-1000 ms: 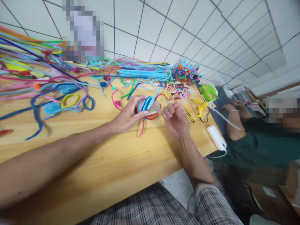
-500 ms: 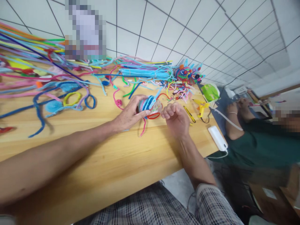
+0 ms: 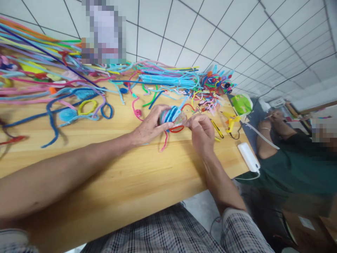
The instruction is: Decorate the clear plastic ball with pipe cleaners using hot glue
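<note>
My left hand [image 3: 150,126] is wrapped around a small ball wound with blue, pink and red pipe cleaners [image 3: 172,117], holding it just above the wooden table [image 3: 126,182]. A pink pipe cleaner tail [image 3: 164,143] hangs from the ball down to the tabletop. My right hand [image 3: 201,131] is closed, its fingertips pinched against the right side of the ball next to a red loop [image 3: 176,129]. What the pinch holds is too small to make out.
Loose pipe cleaners in many colours [image 3: 52,80] cover the far left and back of the table, with a light blue bundle [image 3: 168,80] and a finished colourful figure [image 3: 217,82]. A yellow glue gun [image 3: 230,121], green pouch [image 3: 240,103] and white box [image 3: 249,156] lie right. Another person [image 3: 289,158] sits beyond the table's right edge.
My right hand has moved left from a loose fist beside the ball to pinch against it. The left hand keeps its hold on the ball.
</note>
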The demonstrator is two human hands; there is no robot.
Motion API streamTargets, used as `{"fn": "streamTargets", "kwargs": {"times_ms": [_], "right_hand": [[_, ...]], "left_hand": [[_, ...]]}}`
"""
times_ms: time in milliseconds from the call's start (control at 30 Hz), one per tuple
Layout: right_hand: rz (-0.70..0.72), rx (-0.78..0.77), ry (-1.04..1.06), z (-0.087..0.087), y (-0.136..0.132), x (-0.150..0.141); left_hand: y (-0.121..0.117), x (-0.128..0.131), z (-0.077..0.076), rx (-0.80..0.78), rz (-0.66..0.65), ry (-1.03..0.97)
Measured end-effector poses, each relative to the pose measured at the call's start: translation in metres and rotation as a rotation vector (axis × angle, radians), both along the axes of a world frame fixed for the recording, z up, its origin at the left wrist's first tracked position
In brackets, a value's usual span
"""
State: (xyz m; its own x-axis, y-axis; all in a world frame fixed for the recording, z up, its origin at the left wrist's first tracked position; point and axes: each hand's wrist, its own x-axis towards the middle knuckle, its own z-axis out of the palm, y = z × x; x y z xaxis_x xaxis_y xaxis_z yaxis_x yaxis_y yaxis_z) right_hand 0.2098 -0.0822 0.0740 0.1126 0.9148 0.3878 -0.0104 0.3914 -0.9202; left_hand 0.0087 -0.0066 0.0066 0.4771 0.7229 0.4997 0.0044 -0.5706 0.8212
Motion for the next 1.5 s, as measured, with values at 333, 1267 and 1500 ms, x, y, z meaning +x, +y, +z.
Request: {"fn": "streamTargets", "kwargs": {"times_ms": [333, 1267, 1500], "right_hand": [[-0.081, -0.085, -0.169, 0.000, -0.005, -0.004], [-0.002, 0.038, -0.889, 0.016, -0.017, 0.004], [0.113, -0.038, -1.248, -0.011, -0.042, 0.000]], "left_hand": [[-0.001, 0.000, 0.001, -0.034, 0.005, -0.003], [0.000, -0.001, 0.003, -0.040, -0.013, 0.006], [0.001, -0.001, 0.003, -0.078, -0.008, -0.002]]}}
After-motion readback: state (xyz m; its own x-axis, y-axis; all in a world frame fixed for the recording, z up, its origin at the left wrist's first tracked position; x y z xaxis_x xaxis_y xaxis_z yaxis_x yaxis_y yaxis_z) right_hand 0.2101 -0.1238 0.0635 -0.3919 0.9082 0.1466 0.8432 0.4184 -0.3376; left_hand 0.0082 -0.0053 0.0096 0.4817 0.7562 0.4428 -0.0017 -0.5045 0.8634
